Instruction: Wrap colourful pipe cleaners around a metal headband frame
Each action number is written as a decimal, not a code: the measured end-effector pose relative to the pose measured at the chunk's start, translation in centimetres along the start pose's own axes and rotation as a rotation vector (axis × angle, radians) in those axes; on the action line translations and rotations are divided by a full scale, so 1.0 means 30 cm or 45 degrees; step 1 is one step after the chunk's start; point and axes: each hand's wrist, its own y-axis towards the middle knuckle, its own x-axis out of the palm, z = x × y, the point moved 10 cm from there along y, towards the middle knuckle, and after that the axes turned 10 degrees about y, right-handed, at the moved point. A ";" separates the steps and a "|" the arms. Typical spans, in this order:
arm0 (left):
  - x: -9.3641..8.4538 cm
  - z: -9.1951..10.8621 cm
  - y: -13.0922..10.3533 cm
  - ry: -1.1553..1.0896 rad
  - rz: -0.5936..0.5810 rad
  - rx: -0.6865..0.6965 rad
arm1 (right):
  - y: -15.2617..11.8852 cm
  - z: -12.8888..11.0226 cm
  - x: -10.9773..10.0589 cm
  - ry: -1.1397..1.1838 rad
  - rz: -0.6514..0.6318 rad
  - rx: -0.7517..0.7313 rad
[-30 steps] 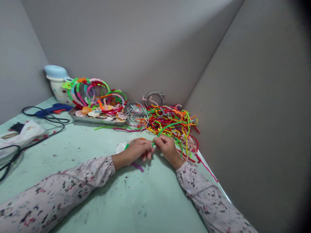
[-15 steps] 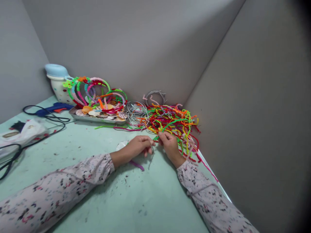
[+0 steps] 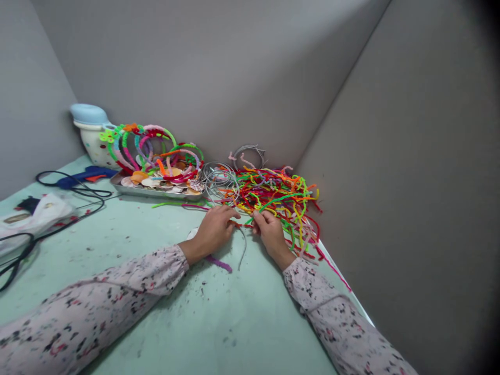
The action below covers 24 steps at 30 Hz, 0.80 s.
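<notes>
My right hand (image 3: 269,233) is closed in a pinch on a green pipe cleaner (image 3: 284,198), whose long end rises to the right over the heap. A short red pipe cleaner (image 3: 242,225) spans the gap between my two hands. My left hand (image 3: 215,229) has its fingers curled around the left end of that red strand; the fingertips are partly hidden. From near the strand a thin grey wire (image 3: 244,249) curves down to the tabletop. Below my left hand a purple pipe cleaner (image 3: 219,264) sticks out, and a white round piece (image 3: 192,233) is mostly covered.
Behind my hands lies a tangled heap of coloured pipe cleaners (image 3: 269,187), beside grey wire coils (image 3: 221,182). A metal tray (image 3: 156,192) holds shells and fuzzy headbands (image 3: 128,148). Left are a lidded cup (image 3: 91,135), a blue glue gun (image 3: 84,176), a black cable (image 3: 37,238) and a white bag (image 3: 47,213).
My left hand has shifted left and slightly up, away from my right hand, showing more of the red strand and the wire. My right hand has barely moved.
</notes>
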 end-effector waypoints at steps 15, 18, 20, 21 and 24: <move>0.001 -0.022 0.008 -0.241 -0.099 -0.050 | 0.003 0.001 -0.019 0.113 0.066 0.035; 0.051 -0.022 0.005 -0.545 -0.261 -0.093 | 0.000 -0.001 -0.022 0.098 0.068 0.029; 0.091 -0.025 -0.005 -0.687 -0.396 -0.147 | -0.004 -0.004 -0.016 0.089 0.045 0.034; 0.106 -0.028 -0.012 -0.733 -0.449 -0.180 | -0.006 -0.007 -0.013 0.082 0.031 0.029; 0.123 -0.041 -0.024 -0.824 -0.515 -0.261 | -0.012 -0.020 0.000 0.042 -0.017 -0.004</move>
